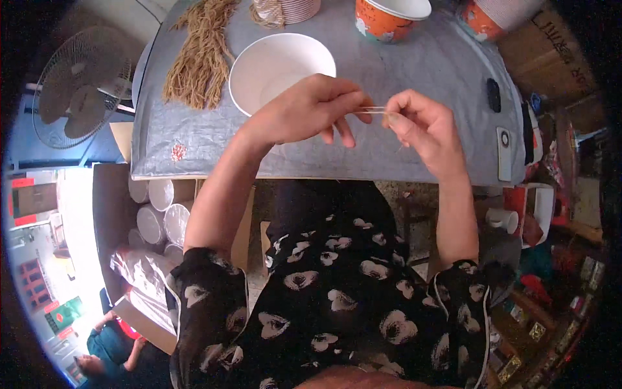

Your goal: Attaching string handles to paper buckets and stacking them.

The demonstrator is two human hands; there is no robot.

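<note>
Between my two hands a thin pale string (376, 110) is stretched in what looks like two close strands. My left hand (311, 107) pinches one end with thumb and forefinger, its other fingers hanging loose. The fingertips of my right hand (424, 126) are closed on the other end. Just behind my left hand stands a large white paper tub (243, 78), open at the top; my wrist and hand cover part of its near rim. A bundle of brown twine strands (201, 58) lies at the far left of the table.
A grey sheet covers the table (414, 155). Behind stand a stack of tubs (288, 10) with twine on it and orange-and-green tubs (382, 23). A black object (494, 95) lies at right. Left are a fan (81, 87), a carton of tubs (150, 223) and another person (113, 343).
</note>
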